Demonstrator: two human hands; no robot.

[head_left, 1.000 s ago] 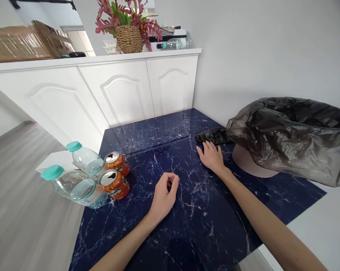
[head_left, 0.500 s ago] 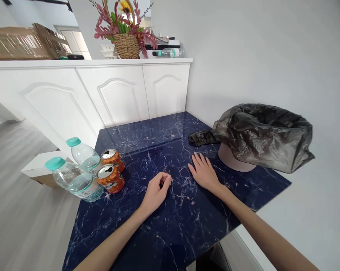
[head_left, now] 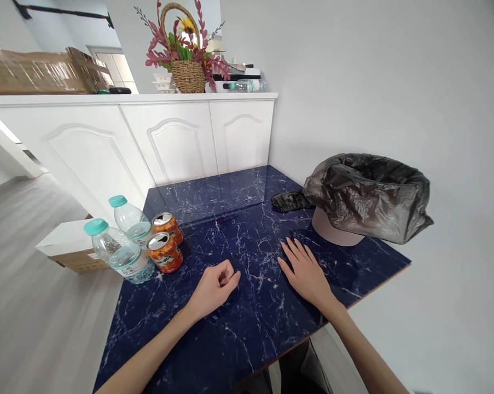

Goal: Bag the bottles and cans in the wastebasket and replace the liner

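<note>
My left hand [head_left: 212, 288] rests on the dark blue marble tabletop [head_left: 247, 219] with its fingers curled into a loose fist, nothing visible in it. My right hand [head_left: 306, 272] lies flat on the tabletop, fingers stretched out and apart, holding nothing. Left of my left hand stand two orange drink cans [head_left: 164, 250] and two clear plastic bottles [head_left: 119, 245] with teal caps. Ahead and to the right of my right hand sits a pink bin [head_left: 332, 231] lined with a black plastic bag [head_left: 365, 194], the bag draped over its rim.
A white cabinet [head_left: 168, 137] stands behind the table, with a flower basket [head_left: 187, 68], a lying bottle [head_left: 244, 85] and cardboard boxes [head_left: 41, 71] on top. A small cardboard box [head_left: 72, 251] sits on the grey floor at the left. A white wall is on the right.
The view has pulled back and up, so the table and bin look smaller. Both hands have drawn back toward me; my left hand's fingers have curled tighter.
</note>
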